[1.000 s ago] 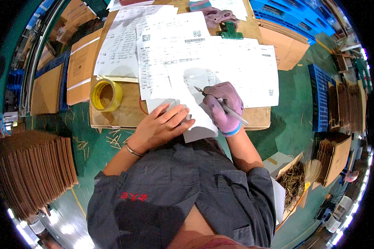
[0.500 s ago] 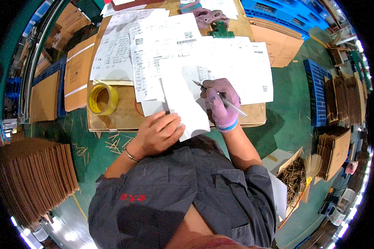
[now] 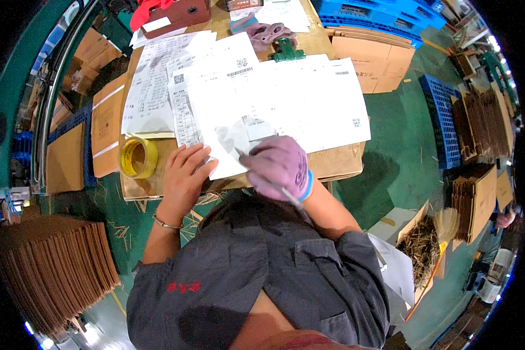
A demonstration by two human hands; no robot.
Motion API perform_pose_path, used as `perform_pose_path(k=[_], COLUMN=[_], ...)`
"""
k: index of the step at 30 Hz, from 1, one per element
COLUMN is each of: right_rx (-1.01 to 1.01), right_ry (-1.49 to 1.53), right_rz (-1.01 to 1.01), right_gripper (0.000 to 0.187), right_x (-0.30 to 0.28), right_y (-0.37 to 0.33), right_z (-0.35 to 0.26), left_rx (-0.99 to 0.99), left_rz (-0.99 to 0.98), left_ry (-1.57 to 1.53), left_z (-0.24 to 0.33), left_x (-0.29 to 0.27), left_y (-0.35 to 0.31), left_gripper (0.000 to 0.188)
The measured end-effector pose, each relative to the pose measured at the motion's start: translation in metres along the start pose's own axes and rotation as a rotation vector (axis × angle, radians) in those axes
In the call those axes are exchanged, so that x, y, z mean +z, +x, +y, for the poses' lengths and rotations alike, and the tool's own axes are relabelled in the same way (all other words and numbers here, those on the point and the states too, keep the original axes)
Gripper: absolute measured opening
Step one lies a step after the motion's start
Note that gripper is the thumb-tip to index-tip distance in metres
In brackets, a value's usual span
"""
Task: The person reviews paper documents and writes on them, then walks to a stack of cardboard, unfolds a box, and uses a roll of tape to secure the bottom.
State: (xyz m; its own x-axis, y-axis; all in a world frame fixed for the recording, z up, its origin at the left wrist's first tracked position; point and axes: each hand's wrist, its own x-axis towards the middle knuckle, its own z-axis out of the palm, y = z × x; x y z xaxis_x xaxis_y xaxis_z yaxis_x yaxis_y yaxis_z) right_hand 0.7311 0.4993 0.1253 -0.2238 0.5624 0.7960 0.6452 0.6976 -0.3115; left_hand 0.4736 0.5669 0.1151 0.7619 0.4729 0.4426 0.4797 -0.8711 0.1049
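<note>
- The pen (image 3: 289, 195) is in the gloved right hand (image 3: 277, 168), gripped between curled fingers. It slants across the palm, tip toward the far left, tail toward the near right.
- What counts from here is tip against sheet (image 3: 216, 125): the pen points over its near part, with a shadow around the tip. I can't tell whether they touch.
- The left hand (image 3: 184, 175) is bare and holds nothing, fingers loosely spread, tips on the sheet's left edge. It lies left of the tip, apart from it; the right is the pen's own hand.
- The sheet overlaps other papers (image 3: 335, 99) on the table (image 3: 338, 163), its long side running away from the wearer, leaning slightly left.
- The tape (image 3: 152, 156) stands just left of the left hand; the green clip (image 3: 287, 51) sits past the papers.
- Hard to make out: the pen's middle is behind the glove, its tip is blurred, and glare washes out most of the sheet. Red cloth (image 3: 143, 14) at the far end is cut off.
</note>
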Motion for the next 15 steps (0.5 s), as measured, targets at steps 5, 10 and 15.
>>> perform_pose_path(k=[5,10,15], right_rx=[-0.093,0.019,0.190], right_ry=[-0.037,-0.081,-0.041], right_rz=[-0.043,-0.073,-0.001], right_gripper=[0.039,0.034,0.031], right_x=[-0.014,-0.027,-0.026], right_y=[-0.009,-0.027,-0.039], right_z=[-0.022,-0.016,-0.008], left_rx=[-0.018,-0.019,-0.022], left_rz=[-0.020,0.024,0.016], left_ry=[0.058,0.031,0.011], left_z=[0.007,0.006,0.015], left_x=[-0.002,0.004,0.003], left_y=[0.003,0.001,0.001], left_gripper=[0.030,0.032,0.029])
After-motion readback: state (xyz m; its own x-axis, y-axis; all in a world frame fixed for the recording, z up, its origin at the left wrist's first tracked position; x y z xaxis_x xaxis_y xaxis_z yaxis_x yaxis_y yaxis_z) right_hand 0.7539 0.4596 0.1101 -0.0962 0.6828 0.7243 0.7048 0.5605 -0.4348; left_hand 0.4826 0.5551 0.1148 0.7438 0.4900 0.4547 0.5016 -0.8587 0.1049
